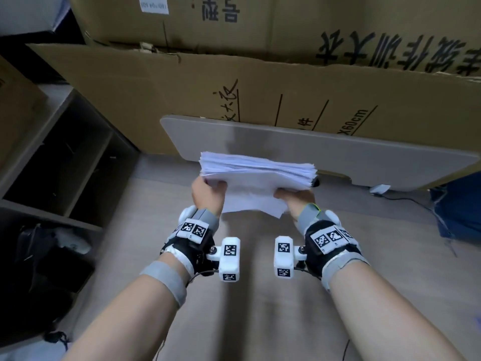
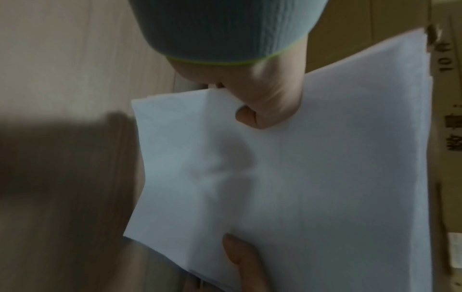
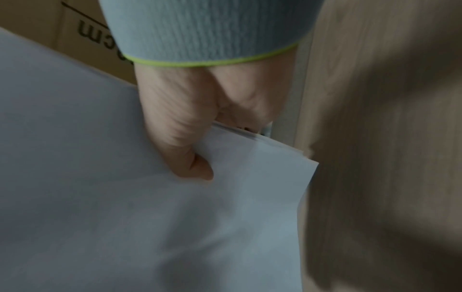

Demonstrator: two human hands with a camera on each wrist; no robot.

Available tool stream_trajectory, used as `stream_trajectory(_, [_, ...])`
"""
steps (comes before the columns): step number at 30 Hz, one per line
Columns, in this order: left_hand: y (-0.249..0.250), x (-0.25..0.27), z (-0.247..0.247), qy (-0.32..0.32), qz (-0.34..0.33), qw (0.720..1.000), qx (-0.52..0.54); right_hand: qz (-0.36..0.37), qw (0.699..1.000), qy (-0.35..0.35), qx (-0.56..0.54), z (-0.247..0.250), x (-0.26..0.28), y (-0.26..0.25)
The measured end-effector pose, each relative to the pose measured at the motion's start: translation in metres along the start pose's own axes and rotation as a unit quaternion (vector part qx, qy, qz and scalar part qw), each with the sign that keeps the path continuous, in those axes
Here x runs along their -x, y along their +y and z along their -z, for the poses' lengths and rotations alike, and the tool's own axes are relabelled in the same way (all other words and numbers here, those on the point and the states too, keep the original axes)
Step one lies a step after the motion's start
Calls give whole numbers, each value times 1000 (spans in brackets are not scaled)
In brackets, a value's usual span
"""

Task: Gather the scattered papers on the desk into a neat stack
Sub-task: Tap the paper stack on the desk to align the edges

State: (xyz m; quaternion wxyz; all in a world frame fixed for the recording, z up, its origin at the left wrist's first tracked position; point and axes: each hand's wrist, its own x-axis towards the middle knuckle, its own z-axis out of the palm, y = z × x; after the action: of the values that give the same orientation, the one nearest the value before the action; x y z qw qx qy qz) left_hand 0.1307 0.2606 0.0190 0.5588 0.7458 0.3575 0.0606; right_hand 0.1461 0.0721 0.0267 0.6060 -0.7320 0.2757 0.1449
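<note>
A thumb [image 2: 262, 104] is pressing down on the top sheet of a stack of white papers [image 2: 312, 168] near one edge, below a grey cuff [image 2: 225, 29] edged in green. Another thumb [image 2: 243, 258] is lying on the opposite edge. Brown cardboard [image 2: 447, 118] with printed characters is showing beside the stack.
</note>
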Motion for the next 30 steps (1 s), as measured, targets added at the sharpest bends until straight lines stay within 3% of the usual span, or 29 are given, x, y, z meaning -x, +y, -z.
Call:
stream_trajectory(2, [-1, 1, 1, 8, 5, 999, 34, 9, 1000, -1, -4, 0, 0, 0])
stream_trajectory(6, [-27, 4, 3, -45, 38, 997, -46, -31, 996, -23, 77, -1, 2, 19])
stream_trajectory(10, [-28, -2, 3, -40, 39, 990, -127, -2, 997, -51, 64, 0, 8, 12])
stream_trajectory(17, [6, 6, 6, -8, -5, 997, 76, 51, 999, 15, -15, 2, 6, -14])
stream_trajectory(19, [-5, 6, 6, -49, 14, 998, 46, 32, 999, 20, -12, -4, -1, 1])
stream_trajectory(21, [-29, 5, 4, -96, 62, 993, -19, -20, 996, -19, 83, -8, -4, 22])
stream_trajectory(24, [-39, 8, 0, -107, 112, 987, -49, -80, 991, -24, 106, -5, -8, 39])
stream_trajectory(30, [-3, 9, -3, -75, 22, 997, 28, -51, 998, 22, 0, 2, -14, 20])
